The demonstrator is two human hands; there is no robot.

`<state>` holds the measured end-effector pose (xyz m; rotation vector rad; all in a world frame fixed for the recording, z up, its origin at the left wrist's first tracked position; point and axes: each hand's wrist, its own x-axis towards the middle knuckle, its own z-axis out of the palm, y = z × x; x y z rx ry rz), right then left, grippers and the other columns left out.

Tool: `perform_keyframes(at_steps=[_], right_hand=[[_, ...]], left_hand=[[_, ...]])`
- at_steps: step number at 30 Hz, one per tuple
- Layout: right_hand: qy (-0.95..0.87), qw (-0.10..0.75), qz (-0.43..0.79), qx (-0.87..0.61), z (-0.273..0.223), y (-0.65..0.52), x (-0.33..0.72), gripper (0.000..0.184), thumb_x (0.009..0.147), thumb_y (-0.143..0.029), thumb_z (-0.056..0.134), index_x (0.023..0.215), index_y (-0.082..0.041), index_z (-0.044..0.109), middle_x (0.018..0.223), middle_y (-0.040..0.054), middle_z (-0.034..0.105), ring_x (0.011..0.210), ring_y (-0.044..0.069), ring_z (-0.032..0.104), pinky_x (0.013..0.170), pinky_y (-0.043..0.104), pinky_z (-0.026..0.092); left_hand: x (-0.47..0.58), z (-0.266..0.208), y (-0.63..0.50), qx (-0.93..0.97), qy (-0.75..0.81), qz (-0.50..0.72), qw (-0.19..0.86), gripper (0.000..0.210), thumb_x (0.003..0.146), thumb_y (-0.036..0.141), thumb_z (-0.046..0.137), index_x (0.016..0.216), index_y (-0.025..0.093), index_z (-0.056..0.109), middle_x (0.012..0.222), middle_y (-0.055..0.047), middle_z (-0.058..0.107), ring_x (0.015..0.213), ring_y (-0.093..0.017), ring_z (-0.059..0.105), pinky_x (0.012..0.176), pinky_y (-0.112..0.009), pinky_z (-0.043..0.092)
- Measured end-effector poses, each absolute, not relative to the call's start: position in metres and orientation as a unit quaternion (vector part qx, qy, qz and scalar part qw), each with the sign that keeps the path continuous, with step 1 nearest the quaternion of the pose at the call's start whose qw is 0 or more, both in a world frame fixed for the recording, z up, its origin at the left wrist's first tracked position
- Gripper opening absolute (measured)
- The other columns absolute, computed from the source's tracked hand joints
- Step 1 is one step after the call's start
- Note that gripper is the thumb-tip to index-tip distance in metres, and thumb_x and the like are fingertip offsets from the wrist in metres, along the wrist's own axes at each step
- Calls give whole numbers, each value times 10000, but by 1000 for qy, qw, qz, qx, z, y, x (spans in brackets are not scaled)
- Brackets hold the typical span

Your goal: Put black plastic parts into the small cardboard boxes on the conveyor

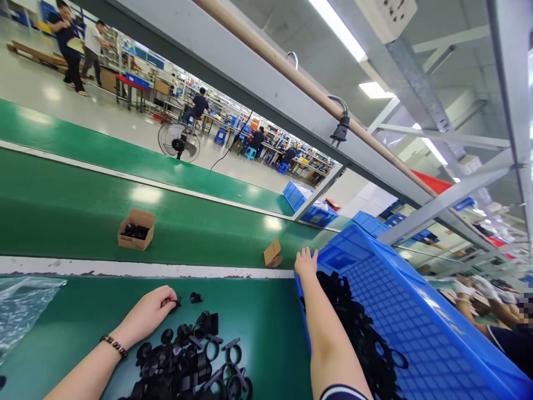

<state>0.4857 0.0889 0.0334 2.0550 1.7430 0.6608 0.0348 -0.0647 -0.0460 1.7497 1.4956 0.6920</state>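
Observation:
My left hand, with a beaded bracelet at its wrist, is closed over the green table. Its fingertips pinch a small black plastic part, mostly hidden by the fingers. Another black part lies just right of it. Below spreads a pile of black plastic parts, some with rings. My right hand reaches across the near left corner of a blue crate, fingers stretched out and apart, with nothing seen in them. Inside the crate lies a heap of similar black parts. A small open cardboard box stands left of that hand.
Another small cardboard box holding black parts sits on the green belt. A clear plastic bag lies at left. A metal frame with a hanging plug crosses above. A co-worker's arm shows at right.

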Motion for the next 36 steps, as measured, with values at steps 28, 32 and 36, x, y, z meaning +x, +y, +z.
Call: perform_keyframes(at_steps=[28, 32, 36], right_hand=[[883, -41, -152, 442, -14, -14, 236, 276, 728, -439, 550, 866, -209, 614, 828, 25, 574, 786, 143, 524, 701, 236, 378], [859, -39, -165, 484, -21, -17, 217, 308, 705, -419, 583, 938, -219, 567, 849, 10, 562, 755, 128, 522, 660, 219, 371], [860, -49, -164, 481, -10, -18, 222, 236, 738, -337, 553, 944, -222, 558, 866, 11, 559, 769, 123, 520, 673, 218, 367]], left_hand=[[33, -46, -62, 666, 585, 283, 367, 143, 716, 268, 417, 691, 188, 533, 686, 12, 547, 639, -132, 495, 596, -228, 352], [33, -45, -62, 665, 587, 282, 366, 132, 711, 265, 422, 677, 189, 525, 677, 15, 543, 632, -131, 488, 587, -224, 343], [33, -47, -62, 663, 585, 287, 369, 138, 715, 267, 419, 674, 192, 527, 683, 14, 546, 634, -132, 490, 586, -223, 342]])
